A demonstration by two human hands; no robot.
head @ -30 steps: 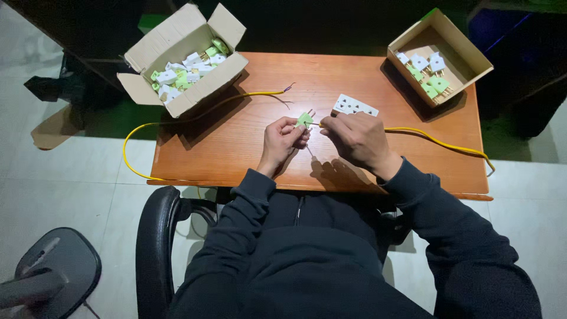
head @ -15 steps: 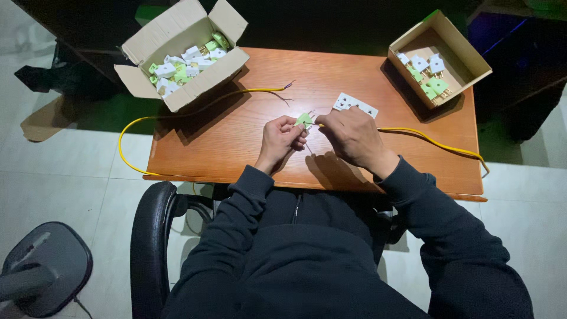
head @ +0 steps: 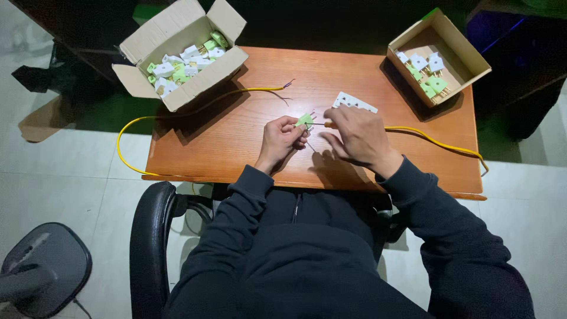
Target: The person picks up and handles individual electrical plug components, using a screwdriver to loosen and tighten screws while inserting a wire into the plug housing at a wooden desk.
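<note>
My left hand [head: 280, 139] pinches a small green plug [head: 305, 121] just above the middle of the wooden table [head: 236, 142]. My right hand [head: 354, 136] is closed around a thin tool, likely a screwdriver [head: 323, 124], whose tip points at the plug. A white socket plate [head: 353, 103] lies flat right behind my right hand. A yellow wire [head: 431, 142] runs out from under my right hand toward the table's right edge.
An open cardboard box [head: 180, 50] full of white and green plugs stands at the back left. A smaller box [head: 437, 56] with several plugs sits at the back right. Another yellow wire [head: 195, 109] loops off the left edge. A black chair [head: 150, 236] is under me.
My hands have stayed together over the plug; only the camera has shifted slightly.
</note>
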